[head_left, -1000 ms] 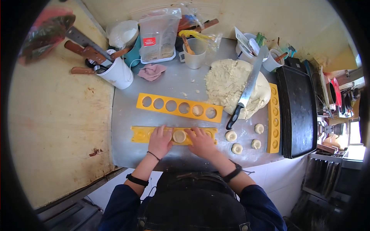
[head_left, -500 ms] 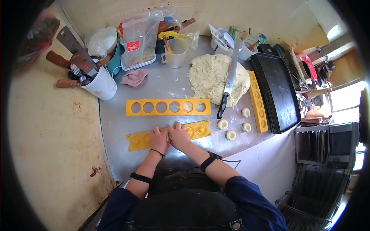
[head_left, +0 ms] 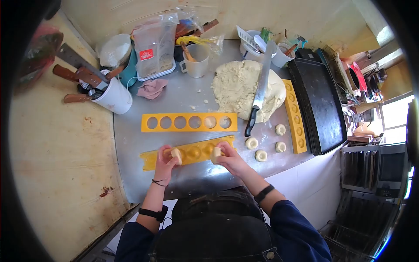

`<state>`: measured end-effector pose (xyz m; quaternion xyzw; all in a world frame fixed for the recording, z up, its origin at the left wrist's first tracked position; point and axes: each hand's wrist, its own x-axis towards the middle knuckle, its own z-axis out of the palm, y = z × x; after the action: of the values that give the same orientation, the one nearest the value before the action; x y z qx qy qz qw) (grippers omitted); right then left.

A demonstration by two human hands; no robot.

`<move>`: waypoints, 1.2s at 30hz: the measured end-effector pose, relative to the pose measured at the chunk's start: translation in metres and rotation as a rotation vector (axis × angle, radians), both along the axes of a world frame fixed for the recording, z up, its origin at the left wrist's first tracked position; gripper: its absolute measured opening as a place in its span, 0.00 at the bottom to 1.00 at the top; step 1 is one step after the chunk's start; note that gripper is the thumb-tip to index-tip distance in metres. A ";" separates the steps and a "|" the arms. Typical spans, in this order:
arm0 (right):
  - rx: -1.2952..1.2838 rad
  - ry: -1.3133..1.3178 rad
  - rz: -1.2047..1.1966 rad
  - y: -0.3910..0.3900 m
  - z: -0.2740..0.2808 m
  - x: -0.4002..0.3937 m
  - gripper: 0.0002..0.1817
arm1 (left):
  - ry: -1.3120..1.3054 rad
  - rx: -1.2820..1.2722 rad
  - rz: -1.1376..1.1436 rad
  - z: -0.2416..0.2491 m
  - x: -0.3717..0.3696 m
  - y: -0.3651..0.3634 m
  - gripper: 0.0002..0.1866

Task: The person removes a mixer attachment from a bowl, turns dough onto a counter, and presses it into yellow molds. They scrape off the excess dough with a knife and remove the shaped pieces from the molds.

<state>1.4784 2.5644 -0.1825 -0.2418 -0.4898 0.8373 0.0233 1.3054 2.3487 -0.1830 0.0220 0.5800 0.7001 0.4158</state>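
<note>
My left hand point(head_left: 164, 166) pinches a small round dough piece point(head_left: 176, 156) over the left part of a yellow mould point(head_left: 202, 152) with rounded bumps. At the mould's right part, my right hand point(head_left: 232, 160) grips a second dough piece point(head_left: 215, 155), tilted on edge between thumb and fingers. Just behind lies a flat yellow strip point(head_left: 189, 116) with a row of round holes. Several dimpled dough rounds point(head_left: 261, 155) rest on the metal table to the right.
A big lump of dough point(head_left: 235, 85) lies at the back, with a long knife point(head_left: 258, 94) across it. Another yellow mould point(head_left: 295, 117) sits beside stacked black trays point(head_left: 318, 102). Along the back are a tool bucket point(head_left: 117, 97), a pink cloth point(head_left: 152, 88) and a jug point(head_left: 196, 63).
My hands were together on the mould's middle and have moved apart, left and right. Each now holds a dough piece. The mould's bumps show between them.
</note>
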 end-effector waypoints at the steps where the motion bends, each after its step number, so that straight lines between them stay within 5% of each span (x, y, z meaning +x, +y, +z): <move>1: -0.388 0.042 -0.031 0.013 0.004 0.021 0.23 | -0.118 0.055 -0.080 0.008 0.005 0.005 0.19; 4: -0.574 0.044 -0.077 0.044 0.014 0.091 0.26 | -0.454 0.123 -0.222 -0.001 0.036 0.040 0.20; 9: -0.547 -0.075 -0.193 0.104 0.001 0.190 0.28 | -0.540 0.056 -0.690 -0.018 0.106 0.139 0.18; 11: -0.406 -0.075 -0.338 0.125 0.000 0.217 0.26 | -0.037 -0.126 -0.971 -0.029 0.133 0.169 0.18; 12: -0.413 -0.071 -0.346 0.137 -0.005 0.228 0.26 | -0.037 -0.133 -0.979 -0.039 0.143 0.179 0.18; 14: 0.080 -0.306 -0.218 0.163 -0.017 0.244 0.24 | 0.971 -0.168 -1.051 -0.054 0.161 0.192 0.16; 16: 0.242 -0.273 -0.154 0.186 -0.028 0.247 0.21 | 0.981 -0.249 -1.064 -0.049 0.176 0.201 0.16; 19: 1.046 -0.412 0.140 0.202 -0.027 0.242 0.20 | 1.034 -0.475 -1.094 -0.041 0.192 0.207 0.16; 20: 1.044 -0.394 0.148 0.199 -0.014 0.235 0.20 | 1.179 -0.525 -1.023 -0.041 0.197 0.206 0.15; 22: 1.183 -0.878 0.075 0.191 0.003 0.219 0.18 | 1.320 -0.602 -0.930 -0.033 0.197 0.203 0.14; 23: 1.293 -0.885 0.122 0.192 -0.003 0.218 0.20 | 1.384 -0.628 -0.937 -0.017 0.194 0.200 0.14; 28: 1.578 -0.753 0.069 0.184 0.022 0.186 0.20 | 1.506 -0.606 -0.706 0.015 0.108 0.167 0.21; 30: 1.699 -0.466 -0.031 0.177 0.044 0.151 0.22 | 1.555 -0.574 -0.534 0.009 0.041 0.145 0.30; 32: 1.645 -0.227 0.042 0.165 0.055 0.104 0.26 | 1.497 -0.868 -0.566 0.024 -0.009 0.134 0.41; 36: 1.626 0.011 0.166 0.126 0.040 -0.001 0.29 | 1.553 -1.032 -0.703 -0.002 -0.083 0.108 0.47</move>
<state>1.4774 2.6901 -0.1423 -0.1080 -0.9603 0.2208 0.1316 1.2219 2.4563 -0.1853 0.4611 0.8850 -0.0093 0.0634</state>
